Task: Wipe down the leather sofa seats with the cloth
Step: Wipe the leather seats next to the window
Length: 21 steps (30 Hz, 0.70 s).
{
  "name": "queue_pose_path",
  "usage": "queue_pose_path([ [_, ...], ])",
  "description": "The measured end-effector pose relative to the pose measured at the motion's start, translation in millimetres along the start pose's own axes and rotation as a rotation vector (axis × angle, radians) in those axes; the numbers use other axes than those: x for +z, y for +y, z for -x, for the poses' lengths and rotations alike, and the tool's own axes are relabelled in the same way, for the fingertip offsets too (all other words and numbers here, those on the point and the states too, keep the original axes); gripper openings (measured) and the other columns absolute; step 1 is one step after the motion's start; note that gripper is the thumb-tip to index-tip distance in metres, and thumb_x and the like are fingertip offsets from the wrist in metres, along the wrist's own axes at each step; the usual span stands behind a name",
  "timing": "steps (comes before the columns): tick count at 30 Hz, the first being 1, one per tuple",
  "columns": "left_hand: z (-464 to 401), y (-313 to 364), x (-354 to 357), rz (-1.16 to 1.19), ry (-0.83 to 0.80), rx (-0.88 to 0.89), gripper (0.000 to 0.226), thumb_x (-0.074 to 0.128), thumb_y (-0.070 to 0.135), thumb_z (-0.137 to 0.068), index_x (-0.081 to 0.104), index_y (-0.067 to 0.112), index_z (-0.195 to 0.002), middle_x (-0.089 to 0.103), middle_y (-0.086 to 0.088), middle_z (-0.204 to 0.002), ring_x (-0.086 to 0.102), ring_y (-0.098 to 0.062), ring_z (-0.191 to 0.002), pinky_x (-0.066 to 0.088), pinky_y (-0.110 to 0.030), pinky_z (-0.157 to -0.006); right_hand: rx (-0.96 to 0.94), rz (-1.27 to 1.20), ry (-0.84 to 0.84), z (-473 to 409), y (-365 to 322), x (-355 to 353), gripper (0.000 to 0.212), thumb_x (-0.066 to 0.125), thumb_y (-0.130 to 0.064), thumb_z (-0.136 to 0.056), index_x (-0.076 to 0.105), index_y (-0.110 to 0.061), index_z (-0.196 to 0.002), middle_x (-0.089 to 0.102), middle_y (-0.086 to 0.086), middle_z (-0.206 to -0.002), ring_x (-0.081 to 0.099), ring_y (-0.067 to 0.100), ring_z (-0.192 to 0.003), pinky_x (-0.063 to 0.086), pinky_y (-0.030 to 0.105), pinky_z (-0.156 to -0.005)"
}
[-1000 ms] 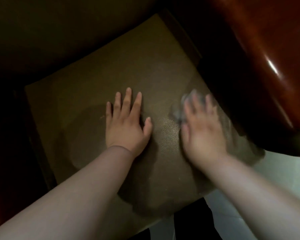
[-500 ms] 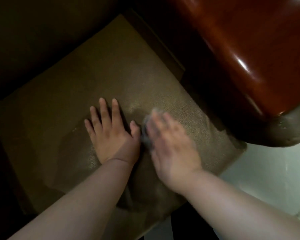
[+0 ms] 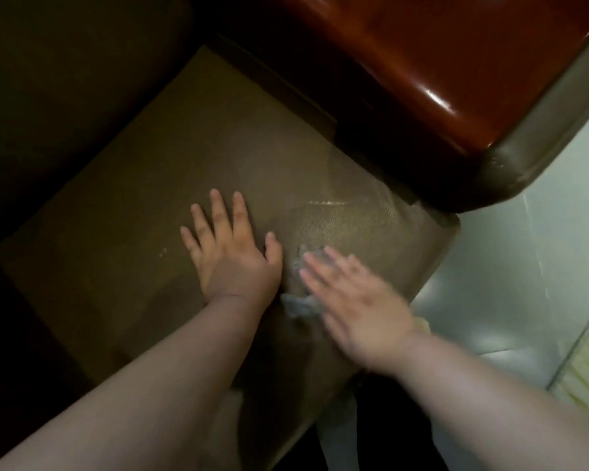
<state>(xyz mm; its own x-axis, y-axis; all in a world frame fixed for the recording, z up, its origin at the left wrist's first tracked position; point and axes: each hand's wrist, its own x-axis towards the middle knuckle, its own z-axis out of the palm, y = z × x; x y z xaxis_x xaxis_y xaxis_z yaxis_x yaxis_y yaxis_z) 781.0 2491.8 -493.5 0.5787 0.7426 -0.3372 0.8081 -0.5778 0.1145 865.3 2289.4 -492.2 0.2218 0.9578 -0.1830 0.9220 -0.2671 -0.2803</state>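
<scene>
The olive-brown pebbled leather sofa seat cushion fills most of the view, running from the dark backrest at the upper left down to its front edge at the lower right. A wet sheen shows on the leather near that front right corner. Beside the cushion on the right stands the glossy reddish-brown wooden armrest, with a dull olive leather panel wrapped round its front end. Beyond the cushion's right edge lies the pale tiled floor.

Both bare forearms reach in from the bottom. The left hand lies palm down on the middle of the cushion, its fingers straight and spread, pressing flat on the leather and holding nothing. The right hand, blurred by motion, lies just beside it near the cushion's front right part, fingers stretched out flat and pressing down on the small pale grey cloth. The cloth is mostly hidden under that palm; only a crumpled bit shows at the thumb side and another faint patch beyond the fingertips, both touching the leather.
</scene>
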Motion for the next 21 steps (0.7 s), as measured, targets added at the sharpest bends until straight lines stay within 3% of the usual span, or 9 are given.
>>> queue_pose_path([
  [2,9,-20,1,-0.025,-0.003,0.150,0.079,0.030,0.060,-0.100,0.005,0.032,-0.169,-0.005,-0.001,-0.177,-0.008,-0.028,-0.162,-0.002,-0.053,-0.131,0.167,0.057,-0.015,5,47,-15,0.067,0.039,-0.033,-0.097,0.033,-0.014,-0.162,0.027,0.010,-0.169,0.023,0.035,-0.157,0.026,0.055,-0.126],
  [4,13,-32,9,-0.026,0.032,0.204,0.077,0.029,0.058,-0.099,0.009,0.032,-0.168,-0.002,0.000,-0.177,-0.006,-0.025,-0.163,-0.001,-0.051,-0.132,0.560,-0.006,0.055,2,78,-24,0.067,0.028,-0.037,-0.102,0.021,-0.017,-0.165,0.018,0.008,-0.173,0.014,0.032,-0.158,0.010,0.046,-0.130],
  [7,11,-29,19,-0.014,0.090,0.173,0.078,0.031,0.056,-0.095,0.016,0.031,-0.168,0.005,-0.001,-0.177,0.000,-0.026,-0.163,0.001,-0.050,-0.132,0.767,0.001,0.215,-17,32,-3,0.069,0.028,-0.038,-0.103,0.022,-0.007,-0.164,0.016,0.014,-0.172,0.010,0.037,-0.158,0.006,0.047,-0.130],
  [11,13,-31,16,0.007,0.104,0.175,0.074,0.037,0.052,-0.097,0.023,0.030,-0.166,0.012,-0.002,-0.176,0.006,-0.026,-0.163,0.002,-0.047,-0.132,0.114,0.044,0.059,11,-42,23,0.066,0.043,-0.039,-0.101,0.034,-0.014,-0.162,0.024,0.009,-0.171,0.015,0.034,-0.159,0.020,0.053,-0.127],
  [14,28,-41,13,0.032,0.095,0.183,0.071,0.035,0.049,-0.100,0.023,0.029,-0.167,0.015,0.000,-0.176,0.007,-0.023,-0.163,0.002,-0.043,-0.132,-0.223,0.103,-0.009,16,5,9,0.064,0.044,-0.038,-0.102,0.034,-0.017,-0.162,0.026,0.007,-0.170,0.018,0.033,-0.159,0.018,0.051,-0.128],
  [16,49,-52,17,0.020,0.118,0.136,0.071,0.032,0.051,-0.100,0.022,0.030,-0.167,0.015,0.002,-0.176,0.008,-0.021,-0.162,0.002,-0.042,-0.132,-0.056,0.165,0.027,1,49,-3,0.068,0.041,-0.036,-0.099,0.026,-0.018,-0.163,0.024,0.010,-0.170,0.017,0.036,-0.158,0.014,0.052,-0.129],
  [18,71,-63,27,0.015,0.129,0.073,0.072,0.031,0.053,-0.099,0.021,0.031,-0.167,0.016,0.001,-0.175,0.010,-0.021,-0.162,0.001,-0.042,-0.131,0.369,0.064,0.103,-13,64,-16,0.071,0.035,-0.037,-0.099,0.023,-0.013,-0.164,0.017,0.014,-0.172,0.012,0.039,-0.158,0.010,0.054,-0.129],
  [20,91,-68,36,0.028,0.132,0.024,0.072,0.032,0.053,-0.099,0.021,0.030,-0.166,0.017,0.000,-0.175,0.011,-0.023,-0.162,0.002,-0.042,-0.130,0.657,-0.025,0.155,-25,23,-11,0.074,0.029,-0.039,-0.099,0.020,-0.006,-0.164,0.011,0.016,-0.173,0.007,0.041,-0.159,0.008,0.055,-0.129],
  [21,98,-69,40,0.037,0.136,-0.003,0.072,0.032,0.053,-0.099,0.021,0.030,-0.166,0.017,-0.001,-0.175,0.011,-0.024,-0.162,0.002,-0.043,-0.131,0.637,0.006,0.156,-22,-9,-2,0.074,0.031,-0.039,-0.099,0.020,-0.005,-0.164,0.010,0.018,-0.173,0.006,0.042,-0.158,0.009,0.056,-0.129],
])
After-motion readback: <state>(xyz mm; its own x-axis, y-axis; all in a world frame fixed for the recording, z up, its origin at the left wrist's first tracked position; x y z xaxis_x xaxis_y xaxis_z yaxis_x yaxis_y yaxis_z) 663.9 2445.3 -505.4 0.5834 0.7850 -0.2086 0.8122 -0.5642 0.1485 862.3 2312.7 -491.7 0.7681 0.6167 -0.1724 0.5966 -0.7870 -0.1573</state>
